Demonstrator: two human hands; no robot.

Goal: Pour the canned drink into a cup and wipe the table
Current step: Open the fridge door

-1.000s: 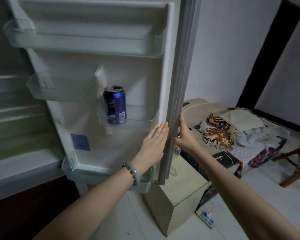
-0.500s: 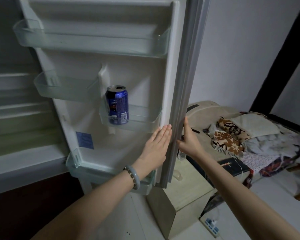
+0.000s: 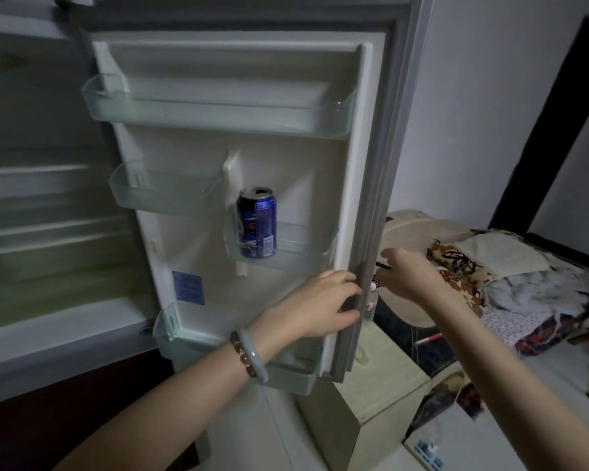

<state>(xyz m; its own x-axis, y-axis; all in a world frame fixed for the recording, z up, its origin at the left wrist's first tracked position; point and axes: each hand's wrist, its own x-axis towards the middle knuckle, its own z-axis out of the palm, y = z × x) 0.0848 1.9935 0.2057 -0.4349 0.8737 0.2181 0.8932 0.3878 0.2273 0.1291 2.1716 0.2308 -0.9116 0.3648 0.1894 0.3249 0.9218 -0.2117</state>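
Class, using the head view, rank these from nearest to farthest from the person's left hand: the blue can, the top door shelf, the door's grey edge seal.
1. Grey edge seal: just right of the left hand, whose fingertips touch it.
2. Blue can: standing mid-door, above the hand.
3. Top door shelf: highest on the door, well above the can.

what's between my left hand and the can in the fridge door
Nothing blocks the top of the can. The left hand rests at the edge of the fridge door, below and right of the can. The front wall of the clear door bin covers only the can's lower half, so it likely must be lifted up and out.
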